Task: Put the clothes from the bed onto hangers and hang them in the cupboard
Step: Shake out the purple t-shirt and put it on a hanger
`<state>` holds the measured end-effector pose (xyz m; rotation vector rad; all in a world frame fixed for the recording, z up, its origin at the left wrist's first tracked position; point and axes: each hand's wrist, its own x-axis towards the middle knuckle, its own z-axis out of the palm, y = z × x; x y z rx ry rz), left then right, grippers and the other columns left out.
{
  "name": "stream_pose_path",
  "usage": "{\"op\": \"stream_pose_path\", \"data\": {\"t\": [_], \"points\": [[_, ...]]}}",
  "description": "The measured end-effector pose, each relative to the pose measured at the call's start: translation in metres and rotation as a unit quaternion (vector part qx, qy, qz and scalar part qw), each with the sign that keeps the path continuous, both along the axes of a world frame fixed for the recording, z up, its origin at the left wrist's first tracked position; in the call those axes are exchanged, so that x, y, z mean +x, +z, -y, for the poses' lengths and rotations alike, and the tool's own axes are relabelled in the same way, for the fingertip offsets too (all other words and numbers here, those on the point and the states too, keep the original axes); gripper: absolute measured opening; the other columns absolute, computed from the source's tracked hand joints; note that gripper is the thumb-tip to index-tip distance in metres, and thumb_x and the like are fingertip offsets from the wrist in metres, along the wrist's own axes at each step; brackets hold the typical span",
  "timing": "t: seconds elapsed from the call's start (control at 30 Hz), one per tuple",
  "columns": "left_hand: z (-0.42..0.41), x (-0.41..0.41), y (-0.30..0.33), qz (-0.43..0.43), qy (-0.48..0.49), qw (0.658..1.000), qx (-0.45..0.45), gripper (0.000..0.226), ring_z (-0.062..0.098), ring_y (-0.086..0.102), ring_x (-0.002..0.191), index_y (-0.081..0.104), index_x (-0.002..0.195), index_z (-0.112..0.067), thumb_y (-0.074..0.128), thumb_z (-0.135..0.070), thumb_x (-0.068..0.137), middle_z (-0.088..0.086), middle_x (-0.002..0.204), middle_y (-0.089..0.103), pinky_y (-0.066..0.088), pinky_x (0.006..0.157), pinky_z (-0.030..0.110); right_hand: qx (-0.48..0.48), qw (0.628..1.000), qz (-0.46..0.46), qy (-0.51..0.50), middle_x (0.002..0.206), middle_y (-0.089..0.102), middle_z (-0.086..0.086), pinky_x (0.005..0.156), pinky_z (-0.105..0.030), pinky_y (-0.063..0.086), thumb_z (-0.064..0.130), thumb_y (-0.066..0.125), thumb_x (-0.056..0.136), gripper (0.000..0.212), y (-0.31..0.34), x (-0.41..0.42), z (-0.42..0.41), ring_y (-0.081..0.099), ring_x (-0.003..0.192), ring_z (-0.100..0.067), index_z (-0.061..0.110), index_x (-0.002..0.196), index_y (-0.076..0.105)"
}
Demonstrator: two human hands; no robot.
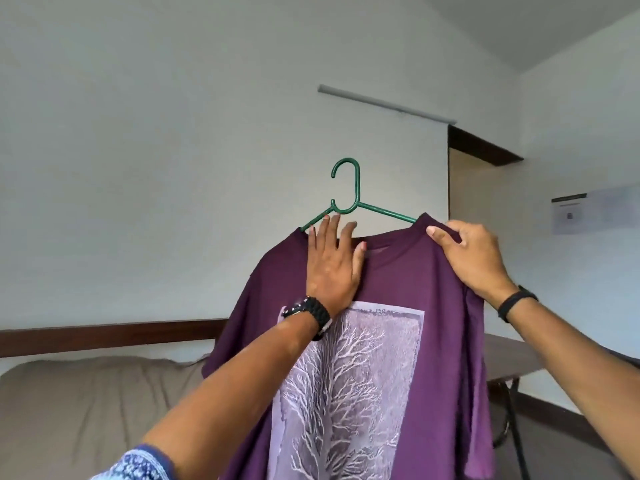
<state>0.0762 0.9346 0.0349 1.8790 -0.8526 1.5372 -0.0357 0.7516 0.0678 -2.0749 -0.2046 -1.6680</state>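
at frame centre the purple t-shirt (398, 289) hangs on the green hanger (349, 199), raised above the bed (86, 403) at lower left. the left hand (332, 268) lies flat on the shirt's chest, fingers straight, grip released. the right hand (471, 258), arm reaching up from lower right, pinches the shoulder fabric.

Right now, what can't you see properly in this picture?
Head view only:
- Green hanger: its arm ends are inside the purple T-shirt.
- T-shirt's bottom: cut off by the lower edge.
- Left hand: covers the collar's left part.
- Wall notice: too blurred to read.
- Cupboard: not in view.
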Motion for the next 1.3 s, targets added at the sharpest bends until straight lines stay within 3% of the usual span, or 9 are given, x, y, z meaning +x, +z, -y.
{"op": "stream_pose_path", "data": {"t": [0.1,0.2,0.37,0.5,0.67,0.8,0.93,1.13,1.3], "points": [[0.064,0.008,-0.028,-0.041,-0.029,0.996,0.080,0.058,0.025,0.033,0.137,0.046,0.133,-0.016,0.014,-0.046,0.096,0.007,0.141,0.046,0.011,0.119,0.043,-0.007,0.999,0.026,-0.038,0.068,0.059,-0.026,0.065,-0.037,0.039,0.033,0.061,0.091,0.042,-0.008,-0.001,0.055,0.054,0.066,-0.040,-0.004,0.072,0.059],[0.115,0.017,-0.046,-0.073,-0.060,0.985,0.146,0.068,0.022,0.037,0.134,0.043,0.134,-0.018,0.002,-0.051,0.091,0.002,0.135,0.050,0.010,0.117,0.041,0.002,0.997,0.027,-0.070,0.059,0.056,-0.016,0.058,-0.022,0.035,0.024,0.063,0.091,0.033,-0.025,-0.002,0.093,0.051,0.060,-0.033,0.007,0.064,0.056],[0.233,0.035,-0.067,-0.115,-0.100,0.966,0.206,0.086,0.017,0.016,0.145,0.028,0.148,-0.020,-0.009,-0.063,0.083,0.003,0.155,0.027,0.001,0.119,0.038,0.026,0.992,0.010,-0.125,0.053,0.046,-0.005,0.056,-0.015,0.033,0.024,0.063,0.091,0.037,-0.053,0.008,0.193,0.041,0.052,-0.020,0.009,0.060,0.048],[0.311,0.043,-0.057,-0.121,-0.121,0.956,0.239,0.085,0.015,0.002,0.147,0.011,0.152,-0.022,-0.012,-0.063,0.081,0.000,0.160,0.010,-0.004,0.119,0.037,0.067,0.988,0.005,-0.141,0.058,0.052,-0.015,0.057,-0.025,0.036,0.027,0.063,0.091,0.039,-0.045,0.010,0.266,0.043,0.055,-0.025,-0.001,0.065,0.054],[0.390,0.042,0.022,-0.112,-0.185,0.965,0.145,0.058,0.025,0.031,0.137,0.039,0.140,-0.014,0.020,-0.043,0.094,0.008,0.147,0.036,0.019,0.116,0.038,0.102,0.978,-0.009,-0.181,0.063,0.060,-0.009,0.058,-0.010,0.036,0.025,0.063,0.091,0.029,0.029,-0.019,0.329,0.049,0.059,-0.023,0.008,0.067,0.059],[0.454,0.013,0.122,-0.196,-0.197,0.959,0.062,0.029,0.026,0.047,0.104,0.051,0.114,-0.014,0.041,-0.035,0.098,0.007,0.116,0.051,0.039,0.089,0.039,0.108,0.967,0.012,-0.229,0.062,0.058,-0.012,0.058,-0.013,0.035,0.025,0.062,0.091,0.033,0.134,-0.068,0.369,0.046,0.058,-0.020,0.002,0.069,0.059],[0.521,-0.047,0.243,-0.279,-0.386,0.879,0.000,0.021,0.025,0.054,0.097,0.046,0.107,-0.012,0.043,-0.031,0.099,0.006,0.105,0.057,0.043,0.081,0.038,0.068,0.939,0.028,-0.335,0.051,0.037,0.003,0.055,-0.014,0.032,0.027,0.062,0.092,0.043,0.255,-0.146,0.395,0.037,0.051,-0.008,0.015,0.056,0.042],[0.598,-0.158,0.373,-0.269,-0.591,0.760,-0.026,0.011,0.028,0.055,0.083,0.049,0.099,-0.006,0.047,-0.016,0.096,0.008,0.084,0.057,0.039,0.068,0.034,0.049,0.886,0.066,-0.457,0.054,0.047,-0.002,0.060,-0.021,0.035,0.027,0.062,0.091,0.036,0.379,-0.266,0.415,0.045,0.054,-0.010,0.009,0.061,0.057],[0.656,-0.250,0.416,-0.297,-0.664,0.685,0.042,0.016,0.032,0.053,0.097,0.048,0.097,-0.007,0.042,-0.023,0.098,0.015,0.103,0.055,0.042,0.078,0.036,0.040,0.826,0.090,-0.555,0.051,0.044,0.012,0.058,-0.022,0.028,0.030,0.062,0.091,0.033,0.416,-0.348,0.432,0.044,0.051,-0.007,0.021,0.061,0.052]]}}
